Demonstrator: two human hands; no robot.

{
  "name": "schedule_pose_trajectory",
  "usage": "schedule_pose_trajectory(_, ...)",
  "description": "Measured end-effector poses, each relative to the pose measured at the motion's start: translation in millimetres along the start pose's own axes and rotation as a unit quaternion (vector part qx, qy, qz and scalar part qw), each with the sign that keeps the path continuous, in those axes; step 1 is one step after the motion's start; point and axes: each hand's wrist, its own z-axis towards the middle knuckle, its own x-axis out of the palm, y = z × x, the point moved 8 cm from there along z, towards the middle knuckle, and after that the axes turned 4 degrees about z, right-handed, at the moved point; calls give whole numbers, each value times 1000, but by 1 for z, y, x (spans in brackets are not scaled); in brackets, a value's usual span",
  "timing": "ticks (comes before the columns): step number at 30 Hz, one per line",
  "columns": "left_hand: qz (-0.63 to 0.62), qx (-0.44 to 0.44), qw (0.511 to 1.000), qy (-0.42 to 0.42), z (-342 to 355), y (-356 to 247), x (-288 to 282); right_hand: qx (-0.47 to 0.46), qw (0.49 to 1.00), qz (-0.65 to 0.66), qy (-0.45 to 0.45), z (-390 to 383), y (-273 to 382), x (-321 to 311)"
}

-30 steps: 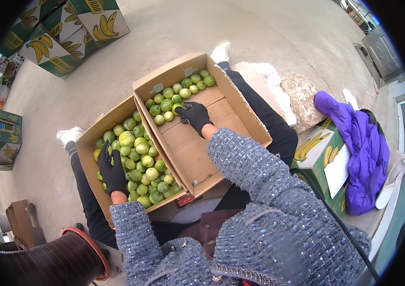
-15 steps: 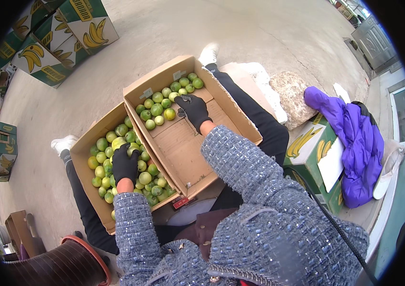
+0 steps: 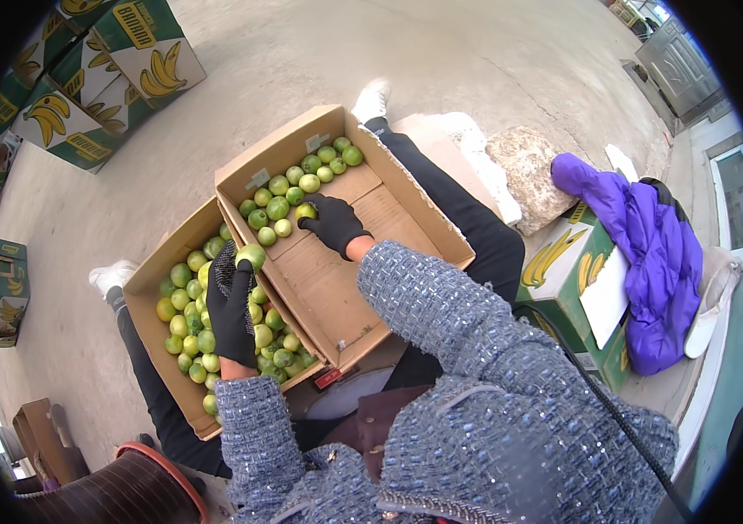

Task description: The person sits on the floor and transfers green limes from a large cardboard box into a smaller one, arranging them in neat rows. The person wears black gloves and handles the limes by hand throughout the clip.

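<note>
Two open cardboard boxes rest across my lap. The left box (image 3: 146, 307) is packed with several green round fruits. The right box (image 3: 406, 203) holds fruits only at its far end, its near half bare cardboard. My left hand (image 3: 233, 306), in a black glove, is raised over the left box and grips one green fruit (image 3: 251, 256) at its fingertips. My right hand (image 3: 333, 224), also black-gloved, reaches into the right box with its fingers on a yellowish-green fruit (image 3: 305, 212) at the edge of the pile.
Stacked green-and-white printed cartons (image 3: 92, 74) stand at the far left on the concrete floor. To my right, a similar carton (image 3: 574, 278) carries a purple jacket (image 3: 651, 253), with a rough stone (image 3: 530, 164) beyond. A ribbed dark bin (image 3: 140, 489) sits at the lower left.
My left hand has lifted out of the left box's pile with one green fruit in its fingertips. The right hand stays at the pile's edge in the right box.
</note>
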Motion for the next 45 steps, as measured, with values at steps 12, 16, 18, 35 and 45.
schedule_pose_trajectory(12, -5, -32, 999, 20, 0, 16, 5, 60, 986, 154, 16, 4, -14, 24)
schedule_pose_trajectory(16, -31, -24, 999, 36, 0, 17, 15, 77, 978, 195, 25, 2, -14, 21)
schedule_pose_trajectory(18, -20, -25, 999, 33, -2, 15, 19, 103, 970, 217, 34, 0, -12, 17)
schedule_pose_trajectory(35, -10, -32, 998, 46, -13, 7, 31, -5, 994, 99, -44, 2, -6, 2)
schedule_pose_trajectory(45, -7, -51, 998, 40, -15, 4, 32, 102, 978, 180, -4, -2, -12, 17)
